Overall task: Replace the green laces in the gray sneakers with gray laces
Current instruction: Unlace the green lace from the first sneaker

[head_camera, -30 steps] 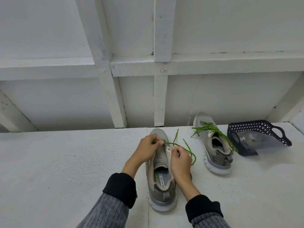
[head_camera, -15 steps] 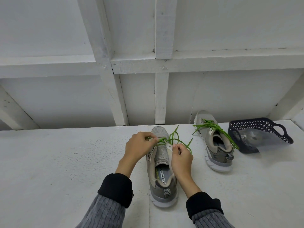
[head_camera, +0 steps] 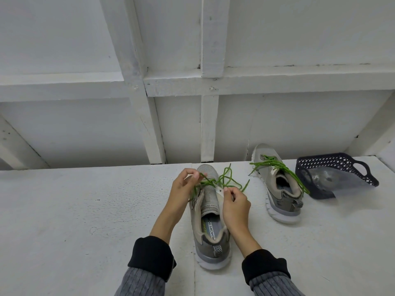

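A gray sneaker (head_camera: 210, 218) stands on the white table, heel toward me, toe away. Its green lace (head_camera: 226, 180) lies loose in loops over the toe end. My left hand (head_camera: 183, 186) pinches a strand of that lace at the shoe's left side, near the toe. My right hand (head_camera: 235, 204) pinches the shoe's right eyelet flap just behind the lace. A second gray sneaker (head_camera: 277, 189) stands to the right, with its own green lace (head_camera: 275, 165) still threaded and trailing over it.
A dark blue perforated basket (head_camera: 333, 167) with a clear plastic bag (head_camera: 320, 178) inside lies tipped at the far right. A white panelled wall with wooden battens (head_camera: 209, 129) rises directly behind the table. The white tabletop (head_camera: 85, 210) stretches to the left.
My left hand has pulled the green lace leftward and up, so more loose loops lie over the toe. My right hand stays on the eyelet flap. The view shifted slightly.
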`<action>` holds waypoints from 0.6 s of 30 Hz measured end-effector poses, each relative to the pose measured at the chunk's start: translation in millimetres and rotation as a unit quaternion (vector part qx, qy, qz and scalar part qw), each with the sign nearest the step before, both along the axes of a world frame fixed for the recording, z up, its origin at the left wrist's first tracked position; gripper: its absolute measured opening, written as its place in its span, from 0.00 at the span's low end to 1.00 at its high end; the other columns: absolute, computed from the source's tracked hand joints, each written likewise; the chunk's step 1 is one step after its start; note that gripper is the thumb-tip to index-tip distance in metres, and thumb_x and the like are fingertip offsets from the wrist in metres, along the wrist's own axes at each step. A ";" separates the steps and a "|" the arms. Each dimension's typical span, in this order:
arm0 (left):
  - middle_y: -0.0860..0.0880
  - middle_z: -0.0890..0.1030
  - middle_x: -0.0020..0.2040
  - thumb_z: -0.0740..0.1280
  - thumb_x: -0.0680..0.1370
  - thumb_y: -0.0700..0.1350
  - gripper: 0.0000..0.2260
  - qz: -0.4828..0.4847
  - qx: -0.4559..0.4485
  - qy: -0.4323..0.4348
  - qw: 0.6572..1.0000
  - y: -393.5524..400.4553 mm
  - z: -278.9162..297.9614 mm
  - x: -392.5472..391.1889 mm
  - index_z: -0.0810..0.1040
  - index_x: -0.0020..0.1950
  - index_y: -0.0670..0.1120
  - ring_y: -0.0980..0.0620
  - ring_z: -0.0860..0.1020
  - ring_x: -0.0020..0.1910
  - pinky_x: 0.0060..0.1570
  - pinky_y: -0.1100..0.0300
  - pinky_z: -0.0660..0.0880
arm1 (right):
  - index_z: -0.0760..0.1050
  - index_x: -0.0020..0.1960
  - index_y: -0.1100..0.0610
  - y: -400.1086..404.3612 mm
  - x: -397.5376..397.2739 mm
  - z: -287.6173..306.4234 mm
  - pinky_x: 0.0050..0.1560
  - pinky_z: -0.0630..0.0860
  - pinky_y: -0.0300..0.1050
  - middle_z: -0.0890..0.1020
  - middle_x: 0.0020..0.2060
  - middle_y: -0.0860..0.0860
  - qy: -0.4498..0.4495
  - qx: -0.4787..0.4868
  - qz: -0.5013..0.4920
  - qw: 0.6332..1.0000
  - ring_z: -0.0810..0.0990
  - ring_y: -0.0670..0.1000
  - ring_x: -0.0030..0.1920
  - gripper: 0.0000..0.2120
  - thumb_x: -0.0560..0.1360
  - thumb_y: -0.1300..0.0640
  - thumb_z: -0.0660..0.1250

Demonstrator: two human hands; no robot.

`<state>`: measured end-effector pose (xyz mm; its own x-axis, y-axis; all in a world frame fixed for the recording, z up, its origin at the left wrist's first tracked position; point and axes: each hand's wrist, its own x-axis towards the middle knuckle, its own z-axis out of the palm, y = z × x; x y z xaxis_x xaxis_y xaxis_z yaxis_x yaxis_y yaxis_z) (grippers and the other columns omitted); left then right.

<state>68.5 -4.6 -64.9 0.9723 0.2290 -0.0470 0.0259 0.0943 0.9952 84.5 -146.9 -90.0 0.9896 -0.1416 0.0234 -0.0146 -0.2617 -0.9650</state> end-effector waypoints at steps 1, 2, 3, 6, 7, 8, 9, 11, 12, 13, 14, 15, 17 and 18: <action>0.46 0.84 0.50 0.62 0.82 0.46 0.06 0.001 -0.040 -0.012 0.999 -1.0 1.1 -2.1 0.74 0.49 0.45 0.52 0.83 0.51 0.47 0.63 0.77 | 0.76 0.40 0.57 -0.1 -0.1 -0.3 0.32 0.67 0.29 0.77 0.32 0.50 0.001 0.002 0.001 1.000 0.72 0.46 0.34 0.10 0.80 0.60 0.62; 0.46 0.83 0.45 0.60 0.83 0.45 0.06 0.002 -0.092 -0.026 0.995 -2.4 4.3 -3.5 0.73 0.48 0.45 0.51 0.83 0.45 0.44 0.63 0.77 | 0.76 0.40 0.57 -0.4 -0.1 -0.9 0.32 0.67 0.29 0.77 0.32 0.50 0.001 0.002 0.001 1.000 0.72 0.45 0.33 0.10 0.80 0.60 0.62; 0.47 0.79 0.39 0.59 0.83 0.44 0.07 0.006 -0.153 -0.039 0.987 -3.4 8.9 -4.7 0.72 0.47 0.45 0.53 0.80 0.37 0.42 0.63 0.77 | 0.76 0.40 0.58 -0.8 -0.2 -1.3 0.32 0.66 0.30 0.76 0.31 0.50 0.000 0.001 0.002 1.000 0.71 0.45 0.32 0.11 0.80 0.59 0.62; 0.51 0.67 0.33 0.61 0.81 0.45 0.06 0.016 -0.214 -0.047 0.976 0.8 22.1 -5.5 0.71 0.46 0.46 0.57 0.64 0.27 0.30 0.66 0.70 | 0.76 0.39 0.61 -1.6 0.4 -2.7 0.30 0.64 0.33 0.73 0.29 0.50 0.000 -0.008 0.003 1.000 0.68 0.46 0.30 0.12 0.80 0.59 0.62; 0.51 0.68 0.33 0.63 0.81 0.46 0.06 0.018 -0.138 -0.031 0.990 4.5 22.4 -3.3 0.72 0.45 0.46 0.56 0.63 0.27 0.28 0.67 0.66 | 0.76 0.39 0.61 -1.4 0.5 -3.0 0.30 0.64 0.34 0.73 0.28 0.50 0.000 -0.007 0.003 1.000 0.68 0.46 0.30 0.12 0.80 0.59 0.62; 0.51 0.71 0.34 0.64 0.81 0.47 0.06 0.016 -0.018 -0.013 1.000 7.7 20.2 -0.3 0.75 0.45 0.47 0.55 0.66 0.28 0.28 0.67 0.67 | 0.76 0.39 0.60 -1.0 0.8 -3.4 0.29 0.64 0.34 0.74 0.29 0.51 0.001 -0.005 0.002 1.000 0.68 0.47 0.30 0.12 0.80 0.59 0.62; 0.52 0.76 0.36 0.66 0.80 0.48 0.06 0.006 0.108 0.005 0.994 9.4 16.2 3.1 0.78 0.45 0.49 0.54 0.72 0.32 0.33 0.65 0.71 | 0.76 0.38 0.59 -0.6 0.9 -3.5 0.29 0.64 0.34 0.74 0.29 0.51 0.001 -0.003 0.001 1.000 0.69 0.47 0.30 0.12 0.80 0.59 0.62; 0.56 0.83 0.44 0.70 0.77 0.52 0.04 -0.024 0.280 0.055 0.958 7.9 7.8 9.4 0.83 0.46 0.54 0.55 0.79 0.44 0.48 0.58 0.77 | 0.75 0.38 0.58 -0.3 0.6 -3.5 0.30 0.65 0.33 0.75 0.29 0.50 0.000 0.000 0.000 1.000 0.69 0.46 0.31 0.12 0.80 0.59 0.63; 0.57 0.83 0.47 0.71 0.75 0.54 0.04 -0.035 0.323 0.090 0.942 4.7 5.2 11.5 0.83 0.46 0.56 0.56 0.79 0.48 0.51 0.56 0.77 | 0.75 0.38 0.57 -0.1 0.6 -3.5 0.30 0.66 0.33 0.75 0.30 0.50 -0.001 0.000 0.000 1.000 0.70 0.46 0.31 0.11 0.80 0.59 0.63; 0.58 0.83 0.48 0.72 0.74 0.56 0.05 -0.042 0.351 0.121 0.928 0.8 3.8 13.1 0.84 0.45 0.57 0.57 0.79 0.49 0.52 0.56 0.76 | 0.75 0.39 0.57 0.0 0.7 -3.6 0.30 0.66 0.32 0.76 0.30 0.50 0.000 0.000 -0.001 1.000 0.71 0.46 0.31 0.11 0.79 0.59 0.63; 0.58 0.83 0.47 0.73 0.73 0.56 0.05 -0.046 0.365 0.146 0.918 -2.6 2.8 15.6 0.84 0.44 0.57 0.57 0.79 0.49 0.52 0.56 0.76 | 0.75 0.39 0.57 -0.1 1.0 -3.9 0.30 0.66 0.32 0.76 0.30 0.50 0.002 0.001 -0.001 1.000 0.71 0.46 0.32 0.11 0.79 0.59 0.63; 0.58 0.83 0.44 0.73 0.73 0.55 0.04 -0.049 0.364 0.159 0.916 -5.2 2.0 18.4 0.84 0.42 0.56 0.57 0.79 0.48 0.51 0.56 0.76 | 0.75 0.38 0.58 -0.2 1.2 -3.9 0.30 0.66 0.33 0.76 0.30 0.51 0.003 0.002 -0.001 1.000 0.71 0.47 0.32 0.11 0.79 0.59 0.63; 0.56 0.83 0.41 0.73 0.74 0.50 0.03 -0.044 0.344 0.144 0.927 -8.1 -0.5 23.5 0.84 0.41 0.54 0.56 0.79 0.47 0.49 0.58 0.77 | 0.75 0.38 0.59 -0.6 1.2 -4.2 0.30 0.65 0.33 0.76 0.30 0.52 0.006 0.005 0.000 1.000 0.70 0.47 0.31 0.11 0.79 0.59 0.63; 0.55 0.83 0.41 0.72 0.75 0.48 0.04 -0.034 0.329 0.124 0.936 -9.2 -1.2 23.8 0.84 0.41 0.51 0.55 0.79 0.47 0.47 0.61 0.76 | 0.75 0.38 0.58 -0.8 1.1 -4.3 0.30 0.65 0.33 0.76 0.29 0.52 0.005 0.005 0.001 1.000 0.70 0.46 0.31 0.11 0.79 0.59 0.63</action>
